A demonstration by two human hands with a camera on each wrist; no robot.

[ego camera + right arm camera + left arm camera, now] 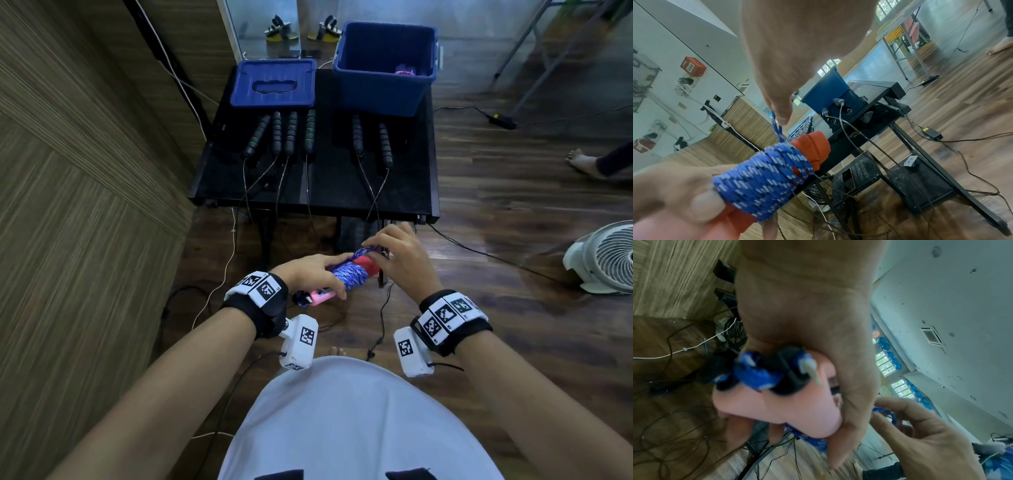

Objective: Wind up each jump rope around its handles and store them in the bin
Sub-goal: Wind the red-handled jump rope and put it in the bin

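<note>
Wound blue rope point(764, 177) on the paired handles point(812, 146) is gripped by the left hand point(308, 270); its tail (short) is pinched by the right hand point(397, 253). Coils may be loosened if tail tension is lost.

Both forearms reach forward, wrists near each other in front of the torso. Left hand point(310, 272) palm down, fingers and thumb curled round the jump rope bundle point(346, 274), gripping. Right hand point(399, 255) just right of it, thumb and fingertips pinching the rope's loose end at the bundle's far end.
</note>
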